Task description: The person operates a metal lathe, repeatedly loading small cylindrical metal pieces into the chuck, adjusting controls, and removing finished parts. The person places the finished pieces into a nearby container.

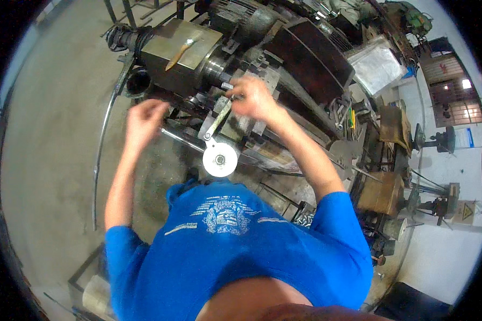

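I stand over a metal lathe [182, 40]. My right hand [251, 97] is raised beside the lathe's round chuck [214, 72], its fingers curled inward. A short bright metal piece [227, 85] shows at its fingertips; whether it is held or stands behind them I cannot tell. Under that hand a flat metal lever [218, 120] slants toward a white handwheel [220, 159]. My left hand [146, 119] hangs left of the lathe front, slightly blurred, with fingers bunched together. What they hold, if anything, is hidden. A shiny rod [182, 140] runs between the left hand and the handwheel.
A wooden-handled brush [179, 55] lies on the headstock. Behind the right hand stands a dark metal cover [308, 53], with a plastic-wrapped sheet [377, 67] beyond it. Hand tools [344, 116] lie to the right. A long thin bar [103, 160] stands at the left.
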### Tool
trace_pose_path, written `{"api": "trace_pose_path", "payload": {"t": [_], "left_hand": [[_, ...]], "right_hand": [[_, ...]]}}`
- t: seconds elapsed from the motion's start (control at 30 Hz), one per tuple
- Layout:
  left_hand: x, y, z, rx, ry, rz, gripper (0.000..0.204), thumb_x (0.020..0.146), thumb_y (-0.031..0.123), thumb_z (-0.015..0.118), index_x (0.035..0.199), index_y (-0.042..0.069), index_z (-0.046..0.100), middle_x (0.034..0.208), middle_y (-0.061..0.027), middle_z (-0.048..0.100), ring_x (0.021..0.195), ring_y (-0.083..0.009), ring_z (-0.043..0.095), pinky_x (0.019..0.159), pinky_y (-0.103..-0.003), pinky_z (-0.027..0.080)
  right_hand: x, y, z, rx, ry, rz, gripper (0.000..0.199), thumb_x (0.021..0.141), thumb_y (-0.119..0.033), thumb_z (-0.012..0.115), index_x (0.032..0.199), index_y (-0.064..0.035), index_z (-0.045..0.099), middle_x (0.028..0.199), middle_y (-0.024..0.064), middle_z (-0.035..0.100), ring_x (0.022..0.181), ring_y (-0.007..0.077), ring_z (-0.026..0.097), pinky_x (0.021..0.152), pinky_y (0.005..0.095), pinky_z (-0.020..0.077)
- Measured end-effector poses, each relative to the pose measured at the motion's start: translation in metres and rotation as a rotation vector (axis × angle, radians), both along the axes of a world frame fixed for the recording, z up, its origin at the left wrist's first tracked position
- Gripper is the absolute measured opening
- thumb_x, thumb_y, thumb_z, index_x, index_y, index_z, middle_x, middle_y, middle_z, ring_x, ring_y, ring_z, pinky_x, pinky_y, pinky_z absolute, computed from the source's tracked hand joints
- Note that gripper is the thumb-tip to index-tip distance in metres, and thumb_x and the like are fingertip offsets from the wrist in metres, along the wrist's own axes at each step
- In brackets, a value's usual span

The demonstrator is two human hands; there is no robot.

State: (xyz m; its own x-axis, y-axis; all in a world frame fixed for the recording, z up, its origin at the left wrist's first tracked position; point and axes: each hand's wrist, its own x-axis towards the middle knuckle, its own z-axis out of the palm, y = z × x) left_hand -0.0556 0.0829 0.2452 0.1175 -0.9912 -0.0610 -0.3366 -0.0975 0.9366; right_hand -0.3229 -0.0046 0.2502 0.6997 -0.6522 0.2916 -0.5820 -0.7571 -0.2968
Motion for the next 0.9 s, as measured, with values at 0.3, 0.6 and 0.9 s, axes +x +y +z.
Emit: {"api": "trace_pose_path", "payload": {"t": [0.3,0.6,0.9], "left_hand": [[0.193,0.069,-0.069,-0.033,-0.739,0.406,0.026,0.074,0.007,0.048,0.099,0.003,0.056,0.073,-0.0113,0.059,0.064,-0.0195,0.056,0.062,-0.03,0.045],[0.186,0.127,-0.08,0.269,-0.392,0.386,0.038,0.077,0.026,0.058,0.103,-0.001,0.054,0.073,-0.0124,0.058,0.063,-0.0181,0.053,0.061,-0.031,0.044],[0.19,0.138,-0.09,0.253,-0.615,0.307,0.038,0.076,0.029,0.058,0.098,-0.002,0.055,0.066,-0.0154,0.054,0.061,-0.0244,0.053,0.058,-0.034,0.042]], "right_hand": [[0.02,-0.088,-0.042,0.321,0.277,-0.334,0.027,0.052,-0.022,0.057,0.074,-0.0077,0.065,0.079,0.0166,0.06,0.077,0.0303,0.058,0.072,0.0342,0.0468],[0.016,-0.099,-0.051,0.424,0.185,-0.246,0.034,0.052,-0.021,0.056,0.082,-0.0074,0.066,0.074,0.0155,0.061,0.069,0.0234,0.061,0.063,0.0305,0.0475],[0.013,-0.116,-0.067,0.144,0.111,0.043,0.008,0.05,-0.015,0.057,0.052,-0.01,0.052,0.055,0.0089,0.052,0.056,0.0267,0.053,0.047,0.0347,0.0423]]}}
